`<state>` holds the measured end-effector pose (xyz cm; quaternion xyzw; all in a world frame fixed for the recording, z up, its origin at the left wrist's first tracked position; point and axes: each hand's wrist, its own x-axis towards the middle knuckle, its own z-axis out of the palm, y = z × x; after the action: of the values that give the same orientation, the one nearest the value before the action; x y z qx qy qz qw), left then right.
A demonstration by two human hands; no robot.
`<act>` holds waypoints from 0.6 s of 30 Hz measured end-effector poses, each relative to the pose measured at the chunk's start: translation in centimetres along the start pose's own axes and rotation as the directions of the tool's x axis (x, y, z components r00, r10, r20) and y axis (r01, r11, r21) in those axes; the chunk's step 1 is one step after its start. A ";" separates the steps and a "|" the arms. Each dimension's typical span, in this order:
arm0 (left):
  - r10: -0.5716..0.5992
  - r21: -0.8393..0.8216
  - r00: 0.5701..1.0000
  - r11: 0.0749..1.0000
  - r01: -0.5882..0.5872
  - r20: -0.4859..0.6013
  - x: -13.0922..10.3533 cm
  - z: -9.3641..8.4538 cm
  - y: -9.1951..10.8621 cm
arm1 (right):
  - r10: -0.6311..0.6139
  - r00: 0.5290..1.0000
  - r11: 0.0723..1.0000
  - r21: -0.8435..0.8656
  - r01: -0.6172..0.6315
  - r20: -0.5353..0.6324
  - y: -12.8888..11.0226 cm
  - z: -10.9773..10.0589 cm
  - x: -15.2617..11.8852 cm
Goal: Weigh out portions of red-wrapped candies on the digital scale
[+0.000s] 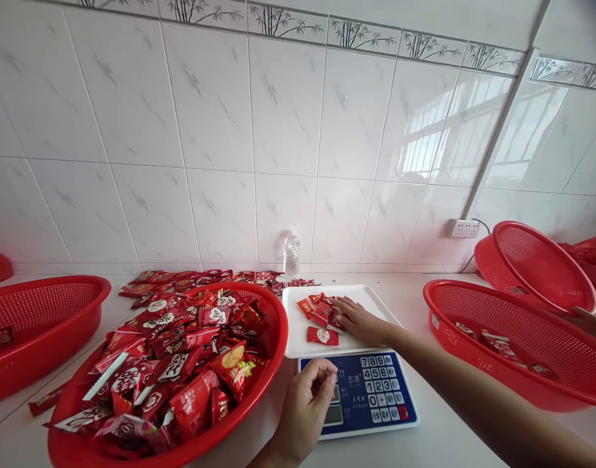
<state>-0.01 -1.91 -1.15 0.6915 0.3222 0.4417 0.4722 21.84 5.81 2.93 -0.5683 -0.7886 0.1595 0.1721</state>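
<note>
So the scale [359, 390] sits in the middle of the white worktop [424, 448] and everything hangs off that. Its white tray [298, 325] carries a small cluster of red candy packets [320, 312], with one loose packet [322, 336] lying flat nearer the keypad, long side running left to right.

The right hand [359, 320] is flat on the tray, palm down, fingers spread and pointing left, fingertips touching the right edge of the cluster. Its grip isn't closed on anything, more resting or pushing. The forearm comes in from the lower right, crossing over the keypad corner of the scale. So the packets lie directly left of that hand, and it's clearly the nearer one.

The left hand [305, 406] hovers at the front left corner of the scale, by the display, fingers curled in with thumb against fingertips. Can't tell if it's pinching something small or just pressed together.

Left of the scale is a big red basket [266, 383] piled with red packets, another red basket [44, 325] beyond that. Right of the scale, a red basket [497, 370] with only a few packets. A water bottle [292, 255] stands behind the scale by the tiled wall
</note>
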 end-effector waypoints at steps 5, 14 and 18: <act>-0.006 0.006 1.000 1.000 0.006 -0.020 0.2 0.0 -0.5 | -0.036 0.999 0.999 -0.017 0.036 -0.002 -2.1 0.3 2.0; 0.011 0.052 0.999 0.999 -0.013 0.043 0.1 0.0 0.1 | -0.244 0.963 0.967 -0.106 0.232 -0.114 -3.5 1.2 2.4; 0.019 0.080 0.999 0.997 -0.023 0.051 0.1 0.0 0.2 | -0.192 0.963 0.979 -0.102 0.175 -0.192 -3.6 1.6 2.8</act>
<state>0.05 -1.89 -0.98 0.7242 0.3204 0.4158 0.4473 17.28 7.30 3.38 -0.5129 -0.8225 0.0512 0.2405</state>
